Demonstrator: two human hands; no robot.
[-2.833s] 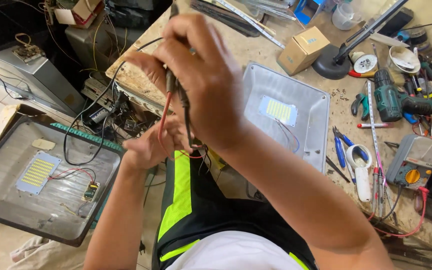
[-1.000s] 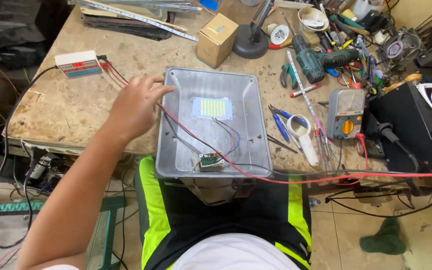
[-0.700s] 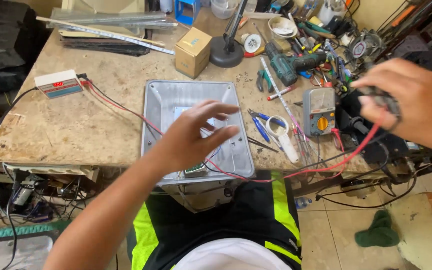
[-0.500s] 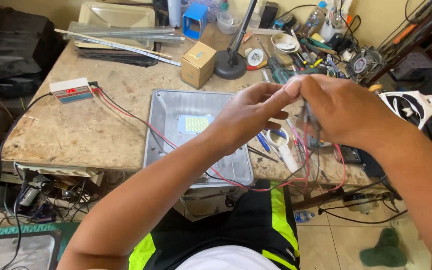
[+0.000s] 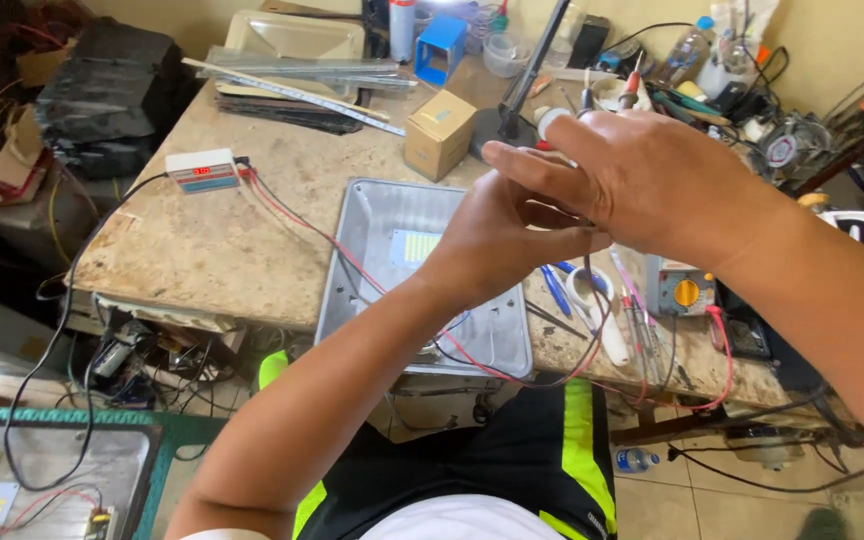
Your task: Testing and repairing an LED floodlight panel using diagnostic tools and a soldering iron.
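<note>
Head view: hands (image 5: 572, 215) pinch wires (image 5: 592, 330) above tray (image 5: 372, 225).

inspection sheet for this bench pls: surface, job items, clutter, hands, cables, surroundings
Surface: worn stone-look bench top, stained.
Job's things: grey metal lamp housing with LED panel; red and black wires at the hands.
Clutter: cardboard box, multimeter, blue pliers, metal strips.
Grippers: left hand and right hand meet above the housing, fingers pinching the wires.
Cables: red lead from the small white meter box.
Surroundings: second housing on the floor; tiled floor.
</note>
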